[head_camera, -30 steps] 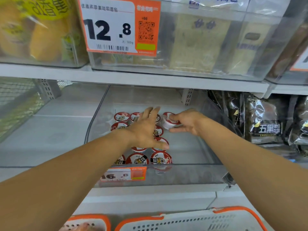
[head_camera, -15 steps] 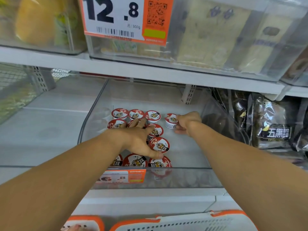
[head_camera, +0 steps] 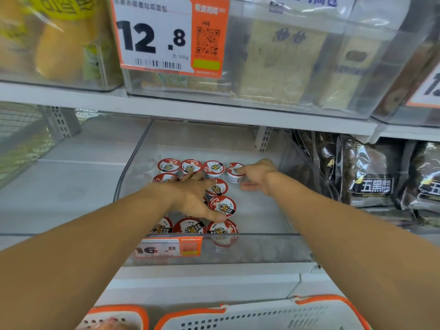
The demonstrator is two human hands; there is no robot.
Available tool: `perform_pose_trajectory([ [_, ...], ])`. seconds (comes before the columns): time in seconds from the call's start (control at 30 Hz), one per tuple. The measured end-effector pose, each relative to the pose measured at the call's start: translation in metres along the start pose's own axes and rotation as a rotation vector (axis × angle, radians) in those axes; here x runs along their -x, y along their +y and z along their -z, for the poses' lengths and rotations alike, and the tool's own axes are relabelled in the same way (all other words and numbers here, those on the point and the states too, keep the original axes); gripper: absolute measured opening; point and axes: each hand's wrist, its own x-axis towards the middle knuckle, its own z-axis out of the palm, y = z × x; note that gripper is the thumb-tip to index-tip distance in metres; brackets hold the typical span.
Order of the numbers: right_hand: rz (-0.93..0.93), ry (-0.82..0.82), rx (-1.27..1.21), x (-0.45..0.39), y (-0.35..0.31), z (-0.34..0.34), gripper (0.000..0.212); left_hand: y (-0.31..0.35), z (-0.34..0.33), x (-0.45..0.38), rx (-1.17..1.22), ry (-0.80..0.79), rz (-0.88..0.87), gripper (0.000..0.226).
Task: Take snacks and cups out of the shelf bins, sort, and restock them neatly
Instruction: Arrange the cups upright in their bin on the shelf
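While both arms reach into the clear bin on the middle shelf, the hands are doing different things. The right hand is at the back right of the cup cluster, fingers curled around a small red-lidded cup, which stands upright on the bin floor at the right end of the back row. Thumb looks like it's on the lid edge, though I honestly can't tell how firm the grip is. The left hand is spread flat, palm down, resting over the middle of the cluster, fingers loose and not wrapped around anything; its thumb tip touches the lower edge of one cup.

The cups sit in rough rows toward the bin's left half: three more in the back row, a few half hidden under the left hand, and three along the bin's front wall. The right half of the bin floor is bare.

An orange price tag reading 16.8 is stuck on the bin's front wall. Right of the bin there are dark snack bags. Above the bin, another clear bin carries a 12.8 tag. Below the bin, white baskets with orange rims poke into view.
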Motion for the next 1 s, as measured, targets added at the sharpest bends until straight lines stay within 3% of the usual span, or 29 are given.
perform_pose_trajectory([
  [0.1,0.243,0.067,0.197,0.042,-0.012,0.016,0.014,0.013,0.015,0.014,0.083,0.248,-0.048,0.087],
  [0.2,0.593,0.098,0.116,0.124,-0.001,0.046,0.002,0.041,0.019,0.05,0.22,0.742,-0.18,0.031],
  [0.23,0.673,0.08,0.081,0.156,0.009,0.058,0.007,0.053,0.013,0.067,0.289,0.889,-0.238,0.015],
  [0.3,0.748,0.05,0.024,0.206,0.045,0.076,0.013,0.082,-0.015,0.1,0.429,1.048,-0.381,0.01],
  [0.33,0.724,0.028,0.017,0.22,0.069,0.08,0.014,0.095,-0.035,0.114,0.486,1.028,-0.454,0.01],
  [0.4,0.607,-0.032,0.073,0.224,0.13,0.079,0.015,0.113,-0.088,0.127,0.565,0.827,-0.524,0.01],
  [0.5,0.247,-0.287,0.498,0.201,0.249,0.078,0.007,0.118,-0.189,0.112,0.506,0.373,-0.376,0.013],
  [0.6,-0.139,-0.633,0.804,0.212,0.345,0.081,0.067,0.107,-0.297,0.098,0.358,-0.12,-0.19,0.025],
  [0.67,-0.227,-0.699,0.894,0.229,0.384,0.078,0.094,0.099,-0.352,0.11,0.373,-0.345,-0.087,0.059],
  [0.73,-0.226,-0.65,0.989,0.238,0.409,0.072,0.113,0.096,-0.391,0.128,0.434,-0.435,-0.028,0.078],
  [0.83,-0.254,-0.594,1.001,0.235,0.435,0.06,0.126,0.094,-0.425,0.141,0.404,-0.367,0.037,0.081],
  [0.9,-0.233,-0.635,1.052,0.234,0.443,0.055,0.121,0.094,-0.43,0.141,0.426,-0.32,0.056,0.081],
  [1.0,-0.182,-0.599,1.053,0.236,0.444,0.05,0.097,0.097,-0.435,0.143,0.446,-0.315,0.075,0.075],
])
